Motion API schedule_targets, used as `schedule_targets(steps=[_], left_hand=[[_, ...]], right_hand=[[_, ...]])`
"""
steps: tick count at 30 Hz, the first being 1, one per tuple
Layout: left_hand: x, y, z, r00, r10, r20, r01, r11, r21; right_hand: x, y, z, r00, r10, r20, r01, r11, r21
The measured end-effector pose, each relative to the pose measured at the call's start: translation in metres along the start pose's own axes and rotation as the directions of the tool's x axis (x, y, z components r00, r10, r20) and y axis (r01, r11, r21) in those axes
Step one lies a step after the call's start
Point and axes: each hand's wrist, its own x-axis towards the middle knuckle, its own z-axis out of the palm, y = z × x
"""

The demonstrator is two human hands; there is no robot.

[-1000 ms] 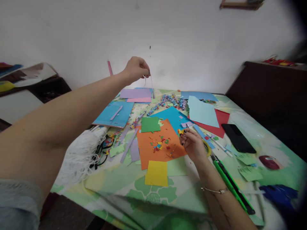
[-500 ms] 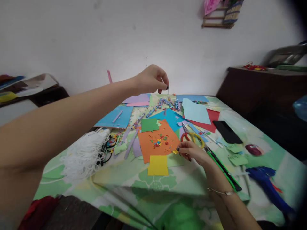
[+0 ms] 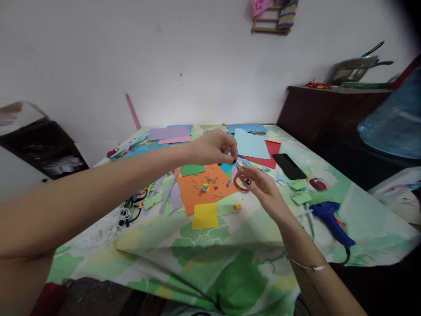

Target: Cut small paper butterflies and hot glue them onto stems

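Note:
My left hand is raised over the middle of the table, with thumb and fingers pinched on a thin white string whose end is barely visible. Close to those fingertips, my right hand is closed around the scissors; their red loop shows under its fingers, and the other handle is hidden. Orange paper carries small colourful scraps. In front of it lies a yellow square, with a small yellow-orange piece to the right. Green paper overlaps the orange sheet's back edge.
To the right are a black phone, a dark red round object and a blue glue gun. White cord is heaped at the left. Light blue paper overlaps a red sheet at the back.
The view has shifted right. My left hand has come down towards my right. My right hand has left the small yellow-orange piece on the table and moved onto the scissors.

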Motion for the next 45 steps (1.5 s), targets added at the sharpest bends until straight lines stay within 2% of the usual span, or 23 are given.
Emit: schedule_targets(steps=[1, 3, 6, 11, 14, 18, 20, 21, 23, 25, 27, 30, 32, 34, 37, 40, 43, 45], left_hand=[[-0.001, -0.001, 0.002, 1.000, 0.002, -0.002, -0.002, 1.000, 0.001], [-0.003, -0.004, 0.004, 1.000, -0.001, 0.001, 0.001, 1.000, -0.001], [-0.011, -0.010, 0.004, 1.000, -0.026, 0.013, 0.027, 0.999, -0.036], [-0.039, -0.028, 0.010, 0.989, -0.139, 0.050, 0.144, 0.984, -0.102], [-0.064, -0.051, 0.021, 0.974, -0.208, 0.095, 0.218, 0.968, -0.121], [-0.105, -0.100, 0.026, 0.934, -0.316, 0.170, 0.315, 0.949, 0.031], [-0.125, -0.123, 0.023, 0.927, -0.362, 0.102, 0.329, 0.911, 0.248], [-0.134, -0.132, 0.022, 0.923, -0.383, 0.043, 0.340, 0.862, 0.377], [-0.148, -0.141, 0.026, 0.922, -0.383, -0.054, 0.361, 0.802, 0.476], [-0.152, -0.138, 0.040, 0.937, -0.336, -0.092, 0.343, 0.842, 0.417], [-0.147, -0.127, 0.064, 0.942, -0.312, -0.123, 0.336, 0.886, 0.319], [-0.128, -0.108, 0.106, 0.941, -0.330, -0.078, 0.339, 0.917, 0.209], [-0.115, -0.103, 0.127, 0.922, -0.372, -0.107, 0.387, 0.899, 0.207], [-0.105, -0.104, 0.139, 0.899, -0.423, -0.117, 0.438, 0.873, 0.213], [-0.100, -0.109, 0.143, 0.874, -0.485, -0.039, 0.485, 0.859, 0.164], [-0.102, -0.111, 0.137, 0.876, -0.480, 0.048, 0.475, 0.876, 0.079], [-0.112, -0.115, 0.122, 0.888, -0.453, 0.083, 0.456, 0.890, -0.018], [-0.123, -0.124, 0.107, 0.874, -0.476, 0.099, 0.483, 0.874, -0.055]], right_hand=[[0.000, -0.006, 0.011, 0.997, -0.035, 0.064, 0.027, 0.993, 0.119], [0.000, -0.015, 0.031, 0.987, -0.067, 0.148, 0.029, 0.968, 0.249], [-0.002, -0.016, 0.043, 0.977, 0.004, 0.215, -0.074, 0.946, 0.317], [-0.014, -0.009, 0.030, 0.966, 0.149, 0.213, -0.215, 0.919, 0.330], [-0.026, -0.005, 0.021, 0.937, 0.254, 0.241, -0.312, 0.917, 0.249], [-0.040, 0.009, 0.013, 0.884, 0.363, 0.294, -0.406, 0.909, 0.098], [-0.047, 0.017, 0.010, 0.858, 0.397, 0.327, -0.424, 0.906, 0.012], [-0.051, 0.020, 0.008, 0.844, 0.410, 0.344, -0.426, 0.904, -0.033], [-0.056, 0.021, 0.005, 0.824, 0.423, 0.376, -0.414, 0.904, -0.110], [-0.060, 0.016, 0.003, 0.828, 0.412, 0.380, -0.384, 0.911, -0.151], [-0.062, 0.007, 0.001, 0.864, 0.371, 0.341, -0.330, 0.928, -0.173], [-0.065, -0.011, -0.003, 0.922, 0.285, 0.264, -0.230, 0.948, -0.220], [-0.069, -0.020, -0.007, 0.929, 0.276, 0.247, -0.214, 0.944, -0.250], [-0.073, -0.026, -0.010, 0.921, 0.306, 0.242, -0.245, 0.937, -0.250], [-0.077, -0.028, -0.015, 0.923, 0.330, 0.197, -0.283, 0.930, -0.233], [-0.075, -0.024, -0.014, 0.919, 0.358, 0.168, -0.321, 0.924, -0.210], [-0.065, -0.019, -0.005, 0.884, 0.415, 0.213, -0.393, 0.909, -0.142], [-0.055, -0.019, 0.004, 0.882, 0.411, 0.232, -0.393, 0.911, -0.122]])
